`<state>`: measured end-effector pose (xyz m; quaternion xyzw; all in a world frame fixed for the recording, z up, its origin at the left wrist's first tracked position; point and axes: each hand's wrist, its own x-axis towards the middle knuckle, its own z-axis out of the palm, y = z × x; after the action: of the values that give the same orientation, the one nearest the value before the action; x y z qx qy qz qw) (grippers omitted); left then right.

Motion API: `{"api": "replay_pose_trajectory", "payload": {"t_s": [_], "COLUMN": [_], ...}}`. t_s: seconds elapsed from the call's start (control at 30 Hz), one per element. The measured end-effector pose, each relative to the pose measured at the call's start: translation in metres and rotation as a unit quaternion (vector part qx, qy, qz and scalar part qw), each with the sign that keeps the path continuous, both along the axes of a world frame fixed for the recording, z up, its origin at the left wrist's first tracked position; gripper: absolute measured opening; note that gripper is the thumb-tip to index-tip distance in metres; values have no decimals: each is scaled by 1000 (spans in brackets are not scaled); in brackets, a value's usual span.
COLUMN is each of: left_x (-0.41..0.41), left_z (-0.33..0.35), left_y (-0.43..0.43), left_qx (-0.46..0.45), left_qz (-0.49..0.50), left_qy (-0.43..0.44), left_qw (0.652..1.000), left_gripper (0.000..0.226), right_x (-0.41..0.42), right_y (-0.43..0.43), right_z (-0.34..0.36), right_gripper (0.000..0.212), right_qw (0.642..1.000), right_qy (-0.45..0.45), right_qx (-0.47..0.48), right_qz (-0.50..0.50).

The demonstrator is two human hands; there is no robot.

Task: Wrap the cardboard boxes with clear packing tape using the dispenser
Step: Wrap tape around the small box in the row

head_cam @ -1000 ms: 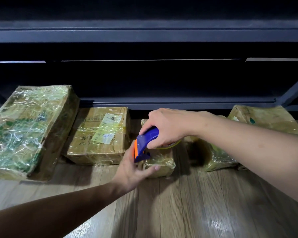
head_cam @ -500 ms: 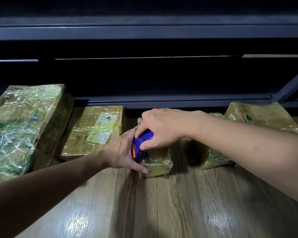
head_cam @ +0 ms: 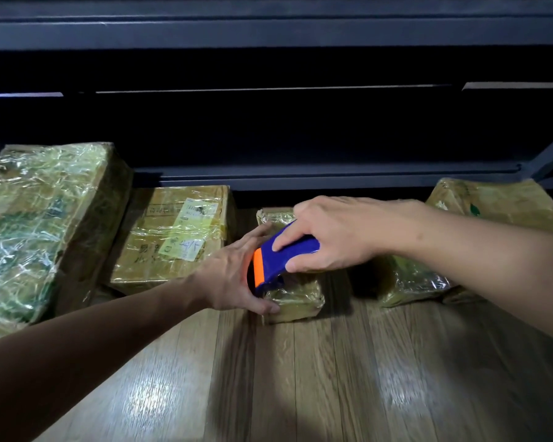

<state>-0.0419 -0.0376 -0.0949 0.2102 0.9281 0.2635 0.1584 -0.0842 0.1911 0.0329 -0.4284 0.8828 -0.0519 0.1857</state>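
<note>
Blue plastic with an orange edge fills our right hand [head_cam: 339, 237]: this is the tape dispenser [head_cam: 280, 261], and our fingers and thumb are closed around its body, knuckles up, the forearm reaching in from the right. The dispenser rests on the top of the small box [head_cam: 296, 301], its orange end turned toward the left side. Our left hand [head_cam: 233, 275] comes from the lower left and clasps the left side of this box, the thumb at the near corner and the fingers curved over the far part of the top. We judge that a strip is being laid across the top, so it is best to press the dispenser flat, pull it in one straight line, and hold the box firm so it does not slide on the wooden floor [head_cam: 300, 378]. The film on it looks wrinkled, so new tape may fold easily. Just beside it, to the left, lies a labelled box [head_cam: 173, 237], further left a large box [head_cam: 45, 224], and to the right another wrapped box [head_cam: 409, 282], all before a dark shelf [head_cam: 300, 177].
</note>
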Motion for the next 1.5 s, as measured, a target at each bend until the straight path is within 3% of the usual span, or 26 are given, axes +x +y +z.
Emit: {"api": "replay_pose_trajectory", "payload": {"t_s": [0.3, 0.4, 0.57, 0.87, 1.03, 1.2, 1.27, 1.37, 1.5], "left_x": [-3, 0, 0, 0, -3, -5, -3, 8, 15], "left_z": [-1, -4, -6, 1, 16, 31, 27, 9, -8], "left_y": [-3, -7, -2, 4, 12, 35, 50, 65, 46], "left_qx": [-16, -32, -7, 3, -83, -285, -339, -306, -291], "left_qz": [-9, -11, 4, -6, -3, -28, -42, -65, -86], "left_qy": [-22, -13, -21, -47, -49, -45, -19, 45, 101], "left_qw": [1000, 999, 1000, 999, 995, 957, 940, 949, 948], "left_gripper": [147, 148, 150, 142, 141, 145, 143, 138, 120], "right_x": [-12, -16, -13, -23, -11, -5, -6, -9, -13], "right_y": [48, 75, 79, 96, 110, 116, 116, 111, 99], "right_z": [-11, -11, -29, -38, -47, -52, -53, -55, -56], "right_gripper": [52, 49, 58, 52, 54, 87, 88, 72, 69], "right_qw": [999, 995, 967, 948, 955, 969, 974, 976, 979], "right_qy": [-13, -35, -126, -173, -169, -151, -142, -147, -133], "right_qx": [14, -18, -152, -180, -151, -70, -50, -59, -63], "right_qz": [-44, -89, -158, -200, -192, -180, -171, -149, -139]}}
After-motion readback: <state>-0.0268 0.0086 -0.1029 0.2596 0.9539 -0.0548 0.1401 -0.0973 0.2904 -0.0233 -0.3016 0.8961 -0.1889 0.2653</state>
